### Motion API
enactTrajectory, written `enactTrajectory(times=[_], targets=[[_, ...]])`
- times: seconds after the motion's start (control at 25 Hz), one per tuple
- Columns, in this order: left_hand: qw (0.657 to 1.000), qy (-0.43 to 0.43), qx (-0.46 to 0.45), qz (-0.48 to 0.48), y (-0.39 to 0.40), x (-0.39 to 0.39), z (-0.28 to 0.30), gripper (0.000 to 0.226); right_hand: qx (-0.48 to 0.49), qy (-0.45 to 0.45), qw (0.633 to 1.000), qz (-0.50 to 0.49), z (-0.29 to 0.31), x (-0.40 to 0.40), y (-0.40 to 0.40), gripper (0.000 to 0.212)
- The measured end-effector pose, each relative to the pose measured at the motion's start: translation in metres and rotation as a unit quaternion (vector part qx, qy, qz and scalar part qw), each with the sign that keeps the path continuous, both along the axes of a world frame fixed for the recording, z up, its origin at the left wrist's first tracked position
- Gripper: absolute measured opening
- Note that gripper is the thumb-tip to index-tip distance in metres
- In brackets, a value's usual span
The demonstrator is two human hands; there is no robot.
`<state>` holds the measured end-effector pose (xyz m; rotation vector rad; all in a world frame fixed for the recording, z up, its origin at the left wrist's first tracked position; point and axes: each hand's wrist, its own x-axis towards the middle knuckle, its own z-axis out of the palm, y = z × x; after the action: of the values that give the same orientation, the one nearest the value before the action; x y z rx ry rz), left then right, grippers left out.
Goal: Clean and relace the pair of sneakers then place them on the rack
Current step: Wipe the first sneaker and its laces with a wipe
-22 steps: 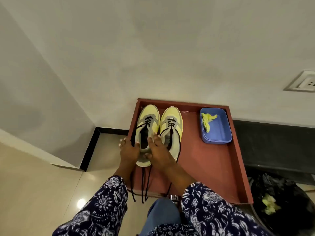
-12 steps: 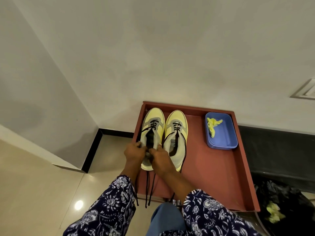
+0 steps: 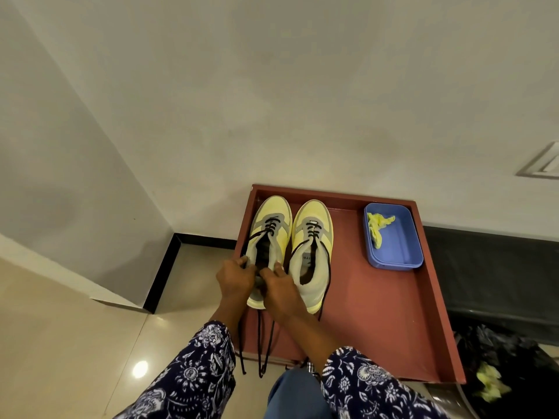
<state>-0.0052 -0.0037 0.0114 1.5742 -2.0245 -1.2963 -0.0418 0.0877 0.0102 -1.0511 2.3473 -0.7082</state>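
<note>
Red tray (image 3: 393,337) sits against the wall, same as in the two earlier shots; only the camera tilted, so tray and contents sit lower in view. Both sneakers are on it, toes to the wall, side by side, touching or nearly so.

Left sneaker (image 3: 273,225) is the one being worked. Right sneaker (image 3: 314,237) hasn't moved, lace (image 3: 326,285) draped loose down its outer side.

What changed: a moment ago both hands lay flatter over the left sneaker's collar. Now they've slid back to the heel end and closed in. Left hand (image 3: 234,278) has fingers curled round the outer collar edge, gripping. Right hand (image 3: 279,290) is curled at the inner collar, thumb up; looks like a grip on the collar or lace, can't tell which. Lace ends (image 3: 260,346) hang off the tray's front edge, untied.

Blue tub (image 3: 393,237) with the yellow cloth (image 3: 378,228) inside is untouched, well apart from the shoes.

Read: cleaning looks done, lacing threaded on both, tightening or tying of the left sneaker under way. Right sneaker's lace needs tidying next. If this tray is the rack, placement is basically done.
</note>
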Motion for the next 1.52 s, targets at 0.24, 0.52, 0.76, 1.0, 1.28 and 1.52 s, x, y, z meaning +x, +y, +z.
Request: enactTrajectory(times=[0.24, 0.52, 0.76, 1.0, 1.28, 1.52], targets=[[0.992, -0.018, -0.096, -0.076, 0.013, -0.019, 0.021, 0.016, -0.069, 0.013, 0.998, -0.002, 0.011, -0.017, 0.005, 0.044], [0.974, 0.009, -0.104, -0.201, 0.047, -0.052, 0.017, 0.057, -0.03, 0.022, 0.985, -0.171, 0.01, -0.067, 0.045, 0.062], [0.97, -0.042, -0.009, -0.24, 0.066, -0.061, 0.002, 0.052, 0.015, -0.154, 0.956, -0.25, -0.018, -0.071, 0.056, 0.049], [0.963, -0.153, -0.036, -0.218, 0.06, -0.068, -0.008, 0.027, 0.017, -0.169, 0.936, -0.309, -0.016, -0.068, 0.053, 0.025], [0.984, -0.09, -0.036, -0.149, 0.082, -0.069, -0.008, 0.019, 0.036, -0.124, 0.936, -0.327, -0.015, -0.077, 0.071, 0.026], [0.989, -0.048, 0.009, -0.137, 0.108, -0.083, -0.005, 0.02, 0.031, -0.109, 0.933, -0.342, -0.007, -0.09, 0.097, 0.023]])
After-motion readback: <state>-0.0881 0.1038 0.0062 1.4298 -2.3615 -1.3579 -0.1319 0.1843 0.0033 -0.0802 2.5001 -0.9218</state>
